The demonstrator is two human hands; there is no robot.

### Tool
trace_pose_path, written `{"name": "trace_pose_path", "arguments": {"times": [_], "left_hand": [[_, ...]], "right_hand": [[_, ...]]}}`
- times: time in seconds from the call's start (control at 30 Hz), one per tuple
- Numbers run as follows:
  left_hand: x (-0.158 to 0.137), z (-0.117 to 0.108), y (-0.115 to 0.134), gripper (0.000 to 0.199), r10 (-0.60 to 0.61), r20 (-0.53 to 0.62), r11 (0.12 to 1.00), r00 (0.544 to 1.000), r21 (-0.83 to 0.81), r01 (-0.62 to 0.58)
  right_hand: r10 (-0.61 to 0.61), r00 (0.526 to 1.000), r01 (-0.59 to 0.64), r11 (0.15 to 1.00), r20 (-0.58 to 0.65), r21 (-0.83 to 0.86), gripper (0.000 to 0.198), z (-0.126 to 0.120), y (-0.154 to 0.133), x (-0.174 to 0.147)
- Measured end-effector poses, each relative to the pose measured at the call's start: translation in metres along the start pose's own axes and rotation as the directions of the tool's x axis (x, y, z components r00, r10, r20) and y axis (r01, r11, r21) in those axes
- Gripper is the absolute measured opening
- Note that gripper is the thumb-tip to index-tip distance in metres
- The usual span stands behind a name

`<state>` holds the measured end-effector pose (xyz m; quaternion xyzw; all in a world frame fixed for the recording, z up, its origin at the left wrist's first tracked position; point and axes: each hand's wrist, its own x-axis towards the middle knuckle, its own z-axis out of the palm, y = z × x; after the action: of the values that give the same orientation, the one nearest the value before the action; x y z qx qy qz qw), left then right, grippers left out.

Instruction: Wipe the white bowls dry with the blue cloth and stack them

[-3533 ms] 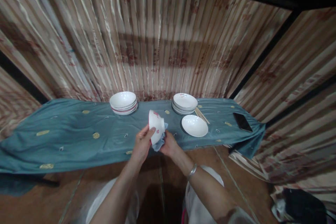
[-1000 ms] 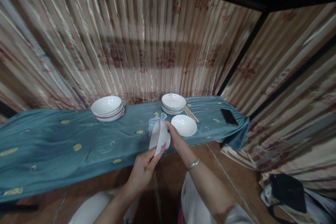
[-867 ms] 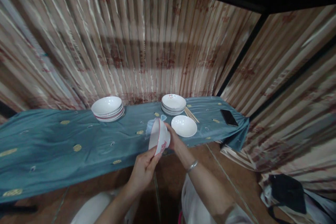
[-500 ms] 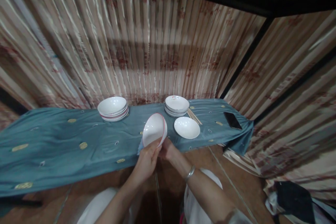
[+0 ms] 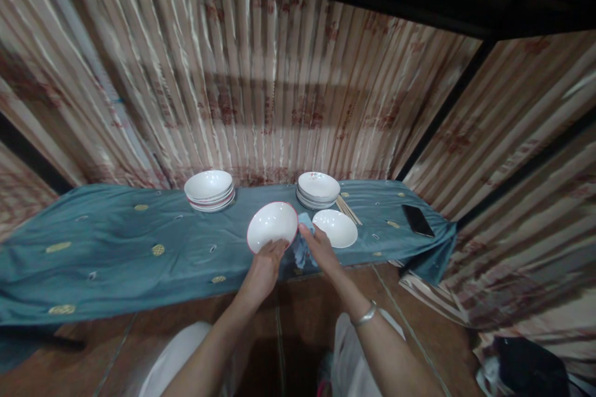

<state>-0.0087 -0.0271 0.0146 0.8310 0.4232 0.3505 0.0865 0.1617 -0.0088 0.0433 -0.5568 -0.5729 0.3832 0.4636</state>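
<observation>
My left hand (image 5: 266, 267) grips the near rim of a white bowl (image 5: 270, 224) with a red edge, tilted so its inside faces me. A light blue cloth (image 5: 305, 229) is held in my right hand (image 5: 320, 248), just right of the bowl, and part of it hangs down below the fingers. Beside that hand a single white bowl (image 5: 338, 227) rests on the table. Farther back stands a stack of white dishes (image 5: 319, 187), the top one with a floral print. To the left is another stack of white bowls (image 5: 209, 189), some with red edges.
A teal cloth with yellow pineapple prints covers the table (image 5: 116, 248). Several chopsticks (image 5: 348, 209) lie right of the rear stack, and a black phone (image 5: 418, 220) lies near the right end. Pleated curtains (image 5: 261, 74) hang behind. A dark bag (image 5: 531, 366) sits at lower right.
The held bowl has turned from edge-on to facing me more. My right hand has moved from behind the bowl to its right side, bringing the blue cloth into clearer view.
</observation>
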Motion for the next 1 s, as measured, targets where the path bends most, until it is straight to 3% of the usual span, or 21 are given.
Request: {"name": "trace_pose_path", "arguments": {"times": [0.1,0.27,0.43,0.5,0.57,0.63,0.73,0.83,0.9,1.0], "left_hand": [[0.000,0.011,0.001,0.043,0.077,0.052,0.994,0.996,0.075,-0.080],[0.009,0.026,0.006,0.039,0.128,0.069,0.980,0.989,0.143,-0.137],[0.022,0.031,0.021,0.039,0.141,-0.068,0.985,0.988,0.106,-0.133],[0.026,0.034,0.025,0.056,0.061,-0.183,0.998,0.981,0.043,-0.054],[0.030,0.040,0.027,0.085,-0.111,-0.266,0.991,0.958,-0.103,0.086],[0.033,0.047,0.025,0.102,-0.309,-0.237,0.916,0.921,-0.336,0.221],[0.039,0.060,0.020,0.092,-0.408,-0.037,0.703,0.912,-0.651,0.287],[0.046,0.071,0.020,0.089,-0.419,0.088,0.559,0.904,-0.759,0.333],[0.050,0.077,0.022,0.090,-0.448,0.105,0.538,0.888,-0.762,0.361],[0.057,0.086,0.027,0.083,-0.425,0.048,0.590,0.904,-0.743,0.317]], "right_hand": [[-0.104,0.994,0.096,0.976,-0.033,-0.195,0.038,-0.008,-0.004,-0.005],[-0.104,0.990,0.067,0.940,-0.094,-0.334,0.031,-0.019,0.001,-0.003],[-0.095,0.988,0.050,0.944,-0.123,-0.328,0.031,-0.038,0.010,0.006],[-0.087,0.982,0.030,0.949,-0.168,-0.314,0.032,-0.047,0.014,0.010],[-0.082,0.973,0.018,0.959,-0.215,-0.284,0.033,-0.057,0.018,0.013],[-0.078,0.968,0.020,0.971,-0.238,-0.238,0.035,-0.068,0.022,0.015],[-0.065,0.965,0.010,0.977,-0.254,-0.213,0.037,-0.086,0.028,0.016],[-0.049,0.958,-0.021,0.971,-0.284,-0.237,0.039,-0.103,0.035,0.016],[-0.045,0.950,-0.037,0.967,-0.309,-0.254,0.040,-0.112,0.040,0.017],[-0.056,0.936,-0.057,0.950,-0.347,-0.307,0.041,-0.123,0.047,0.019]]}}
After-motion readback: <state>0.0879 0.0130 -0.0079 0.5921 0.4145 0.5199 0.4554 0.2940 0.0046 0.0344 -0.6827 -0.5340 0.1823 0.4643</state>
